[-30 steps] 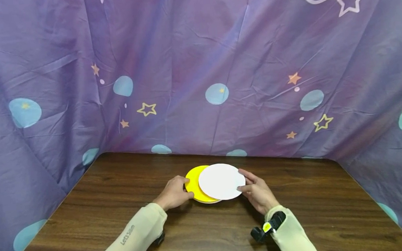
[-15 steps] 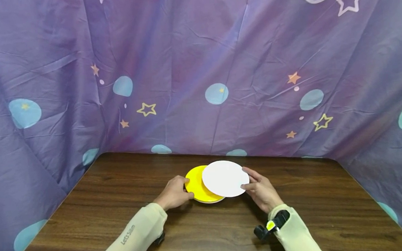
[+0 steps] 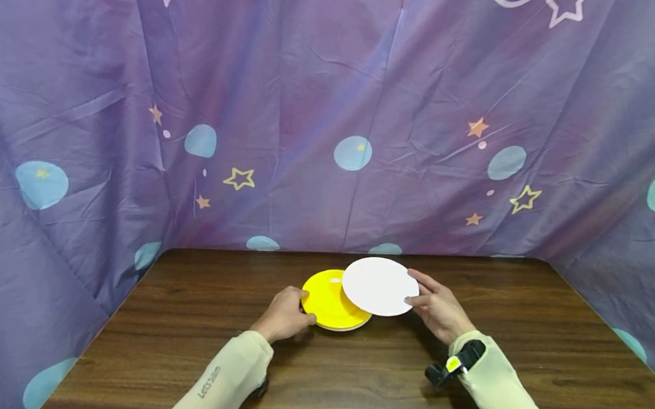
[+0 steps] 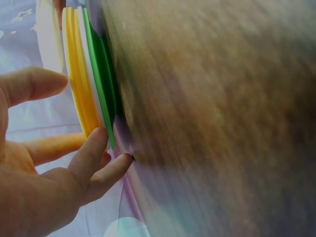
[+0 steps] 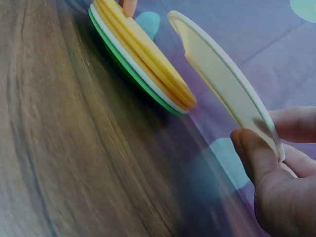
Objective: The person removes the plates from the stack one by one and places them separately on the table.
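Observation:
My right hand [image 3: 439, 314] pinches the right edge of a white plate [image 3: 380, 286], thumb on one side and fingers on the other. In the right wrist view this plate [image 5: 224, 74] is tilted and held apart from a stack of plates. The stack stands on the table, a yellow plate [image 3: 330, 309] on top. Seen from the left wrist, yellow rims [image 4: 79, 74] lie over a white one and a green plate [image 4: 104, 74] at the bottom. At the stack's left edge, my left hand [image 3: 286, 314] holds the rim between thumb and fingers.
The brown wooden table [image 3: 340, 381] carries the stack near its middle. A purple curtain [image 3: 275, 107] with stars and dots hangs behind the table and along both sides. A black strap with a camera [image 3: 458, 360] is on the right wrist.
My right hand has drawn the white plate to the right and slightly up, away from the stack, baring more of the yellow plate. The left hand has stayed in place.

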`<state>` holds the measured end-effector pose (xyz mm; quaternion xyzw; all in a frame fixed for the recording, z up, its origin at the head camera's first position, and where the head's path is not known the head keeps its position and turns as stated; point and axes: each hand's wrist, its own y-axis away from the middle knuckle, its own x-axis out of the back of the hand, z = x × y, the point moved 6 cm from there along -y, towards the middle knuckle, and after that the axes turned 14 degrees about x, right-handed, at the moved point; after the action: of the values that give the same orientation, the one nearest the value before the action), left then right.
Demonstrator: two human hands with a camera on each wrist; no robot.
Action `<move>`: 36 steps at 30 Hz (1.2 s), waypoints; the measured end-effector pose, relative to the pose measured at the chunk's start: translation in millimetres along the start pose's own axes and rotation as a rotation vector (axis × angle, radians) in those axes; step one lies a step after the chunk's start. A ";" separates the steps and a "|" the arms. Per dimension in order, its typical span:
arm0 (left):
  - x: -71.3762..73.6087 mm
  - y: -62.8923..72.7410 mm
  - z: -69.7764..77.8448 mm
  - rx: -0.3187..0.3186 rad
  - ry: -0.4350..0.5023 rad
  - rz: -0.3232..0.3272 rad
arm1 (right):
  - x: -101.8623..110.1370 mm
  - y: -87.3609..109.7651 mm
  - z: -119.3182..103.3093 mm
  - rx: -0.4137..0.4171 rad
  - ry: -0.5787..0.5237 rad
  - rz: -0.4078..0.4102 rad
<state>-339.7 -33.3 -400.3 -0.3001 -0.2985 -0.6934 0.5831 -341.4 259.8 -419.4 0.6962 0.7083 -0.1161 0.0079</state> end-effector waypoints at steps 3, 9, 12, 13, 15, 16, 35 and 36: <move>-0.4 0.1 -1.3 0.009 0.005 -0.010 | 6.0 0.1 -1.6 -0.001 0.006 0.011; 0.3 -0.2 -0.7 0.013 -0.003 -0.011 | 18.5 -1.0 -3.7 -0.014 0.021 0.029; 1.0 -0.4 0.1 0.003 -0.003 0.000 | 24.8 -2.6 -3.0 -0.028 0.040 0.048; 0.9 -0.6 0.4 -0.004 -0.005 0.004 | 26.8 -3.0 -2.8 -0.033 0.049 0.059; 1.1 -0.5 0.8 -0.012 -0.005 0.010 | 30.6 -4.2 -2.1 -0.040 0.069 0.073; 1.1 -0.3 1.2 -0.019 -0.006 0.013 | 32.8 -4.8 -1.7 -0.041 0.076 0.082; 1.8 1.3 2.1 -0.074 -0.023 0.049 | 53.5 -11.8 8.7 -0.050 0.090 0.192; 2.6 1.7 2.7 -0.078 -0.021 0.052 | 53.7 -12.9 8.9 -0.048 0.089 0.198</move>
<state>-338.2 -33.0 -396.5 -0.3375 -0.2694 -0.6861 0.5856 -357.2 311.1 -435.3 0.7667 0.6385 -0.0667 0.0046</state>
